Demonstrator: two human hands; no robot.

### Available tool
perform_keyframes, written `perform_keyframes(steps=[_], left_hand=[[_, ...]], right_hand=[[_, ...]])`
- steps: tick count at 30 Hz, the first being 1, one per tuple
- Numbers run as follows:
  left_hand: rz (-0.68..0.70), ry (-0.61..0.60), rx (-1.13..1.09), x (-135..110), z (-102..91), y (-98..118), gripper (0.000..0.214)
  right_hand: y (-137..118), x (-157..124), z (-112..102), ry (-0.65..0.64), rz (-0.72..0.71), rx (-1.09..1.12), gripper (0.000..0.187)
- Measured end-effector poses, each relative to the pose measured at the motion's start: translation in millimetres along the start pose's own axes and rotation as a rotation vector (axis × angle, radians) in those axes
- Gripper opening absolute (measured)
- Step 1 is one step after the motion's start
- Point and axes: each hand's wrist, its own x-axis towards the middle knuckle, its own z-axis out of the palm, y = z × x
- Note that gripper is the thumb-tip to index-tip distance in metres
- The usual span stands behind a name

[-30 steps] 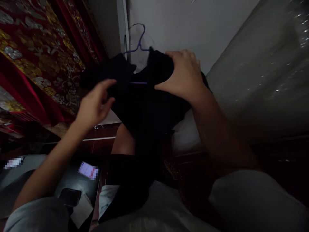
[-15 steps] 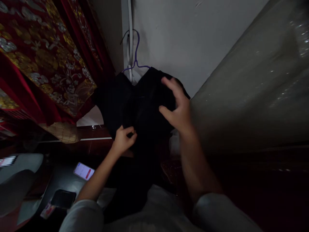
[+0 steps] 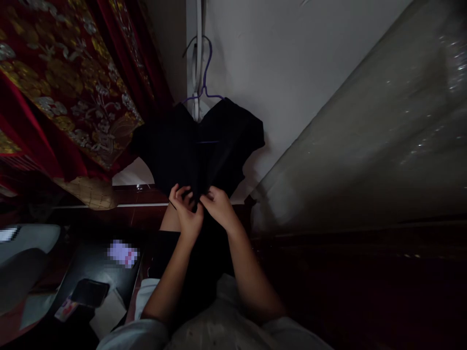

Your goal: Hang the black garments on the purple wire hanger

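A black short-sleeved shirt (image 3: pixel 164 150) hangs on a purple hanger (image 3: pixel 208 63) hooked at a white pipe, its V-shaped neck facing me. My left hand (image 3: pixel 185 211) is at the lower front of the shirt, fingers curled and thumb against the dark cloth. Beside it, my right hand (image 3: pixel 219 206) pinches the shirt's front edge between thumb and fingers. The two hands nearly meet at the middle of the front. Whatever small part lies between the fingertips is too dark to make out.
A red embroidered cloth (image 3: pixel 83 92) hangs at the left, above a woven tan object (image 3: pixel 89 192). Lower left, a dark table (image 3: pixel 85 257) bears a lit phone (image 3: pixel 123 253) and a black item (image 3: pixel 90 292). A plastic-covered bulk (image 3: pixel 357 146) stands at the right.
My right hand has come down and left from the shirt's shoulder to its front edge and closed there. My left hand stays near the front, its fingers slightly more spread.
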Motion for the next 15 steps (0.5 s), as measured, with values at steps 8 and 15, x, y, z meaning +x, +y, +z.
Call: perform_keyframes(steps=[8, 15], left_hand=[[-0.085, -0.037, 0.120, 3.3, -10.8, -19.5, 0.029], [-0.043, -0.067, 0.204, 4.1, -9.8, -16.4, 0.025]], right_hand=[[11.3, -3.1, 2.0, 0.037, -0.003, 0.227, 0.026], [8.0, -7.1, 0.4, 0.117, -0.065, 0.134, 0.023]])
